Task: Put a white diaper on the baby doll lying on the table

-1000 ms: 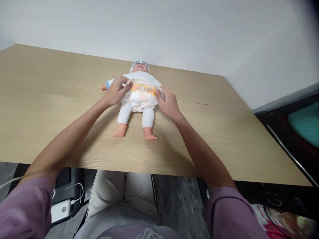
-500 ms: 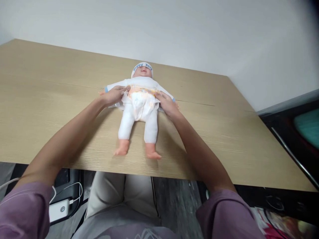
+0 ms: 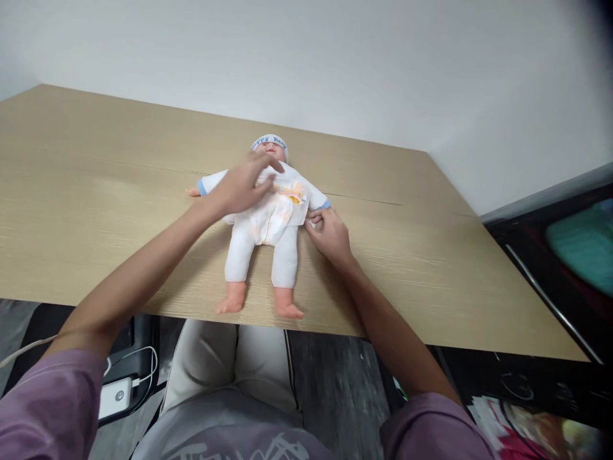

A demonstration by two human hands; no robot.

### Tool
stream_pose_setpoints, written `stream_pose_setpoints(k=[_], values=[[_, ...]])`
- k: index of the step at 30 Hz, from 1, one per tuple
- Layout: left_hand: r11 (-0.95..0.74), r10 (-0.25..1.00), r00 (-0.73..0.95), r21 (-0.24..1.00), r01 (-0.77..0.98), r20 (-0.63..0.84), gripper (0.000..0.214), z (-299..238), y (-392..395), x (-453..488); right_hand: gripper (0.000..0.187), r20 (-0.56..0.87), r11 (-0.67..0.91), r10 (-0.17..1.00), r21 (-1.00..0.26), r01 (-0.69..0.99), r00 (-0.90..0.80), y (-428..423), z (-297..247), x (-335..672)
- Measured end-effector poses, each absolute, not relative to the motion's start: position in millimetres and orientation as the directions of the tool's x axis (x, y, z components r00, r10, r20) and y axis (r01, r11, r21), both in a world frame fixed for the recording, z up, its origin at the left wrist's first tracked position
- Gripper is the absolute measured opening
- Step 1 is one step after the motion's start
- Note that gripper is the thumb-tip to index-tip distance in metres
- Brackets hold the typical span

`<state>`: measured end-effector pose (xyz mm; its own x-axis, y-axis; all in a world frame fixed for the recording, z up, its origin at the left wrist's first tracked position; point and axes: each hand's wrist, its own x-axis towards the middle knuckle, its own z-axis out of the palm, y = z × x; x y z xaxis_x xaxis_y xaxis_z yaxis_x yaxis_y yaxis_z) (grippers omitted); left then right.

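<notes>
A baby doll (image 3: 268,223) in white clothes and a white cap lies on its back on the wooden table (image 3: 431,268), feet toward me. A diaper (image 3: 280,204) with an orange and yellow printed band wraps its waist. My left hand (image 3: 242,185) rests flat on the doll's chest, fingers stretched toward the head. My right hand (image 3: 328,233) is at the doll's right side by the hip, fingers pinched on the diaper's edge.
A white wall runs behind the table. A white power bank with cables (image 3: 115,396) lies on the floor at lower left. Dark furniture with a teal object (image 3: 582,239) stands to the right. My lap sits under the table's near edge.
The doll slid toward me. My left hand left the diaper's side and moved up onto the chest. My right hand dropped lower beside the hip.
</notes>
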<state>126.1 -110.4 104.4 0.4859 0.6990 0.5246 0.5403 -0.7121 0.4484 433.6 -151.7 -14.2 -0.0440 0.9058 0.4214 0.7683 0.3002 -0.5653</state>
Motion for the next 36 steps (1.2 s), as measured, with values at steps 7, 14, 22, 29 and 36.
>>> stream_pose_setpoints(k=[7, 14, 22, 29, 36], values=[[-0.714, 0.698, 0.627, 0.263, 0.649, 0.347, 0.048, 83, -118, 172, 0.043, 0.220, 0.072, 0.973, -0.561, 0.825, 0.065, -143, -21, 437], [-0.695, 0.716, 0.607, 0.267, 0.668, 0.345, 0.063, 76, -114, 168, 0.047, 0.146, 0.119, 0.989, -0.818, 0.562, 0.003, -141, -9, 446], [-0.688, 0.724, 0.598, 0.312, 0.655, 0.343, 0.064, 75, -114, 170, 0.043, 0.256, 0.276, 0.961, -0.903, 0.329, -0.104, -121, 27, 401], [-0.651, 0.757, 0.573, 0.440, 0.618, 0.315, 0.077, 73, -106, 164, 0.031, 0.462, 0.459, 0.879, -0.749, 0.478, -0.119, -134, 30, 357], [-0.649, 0.755, 0.423, 0.657, 0.382, 0.501, 0.047, 73, -115, 144, 0.061, 0.601, 0.704, 0.697, -0.468, 0.534, -0.391, -168, 18, 383]])
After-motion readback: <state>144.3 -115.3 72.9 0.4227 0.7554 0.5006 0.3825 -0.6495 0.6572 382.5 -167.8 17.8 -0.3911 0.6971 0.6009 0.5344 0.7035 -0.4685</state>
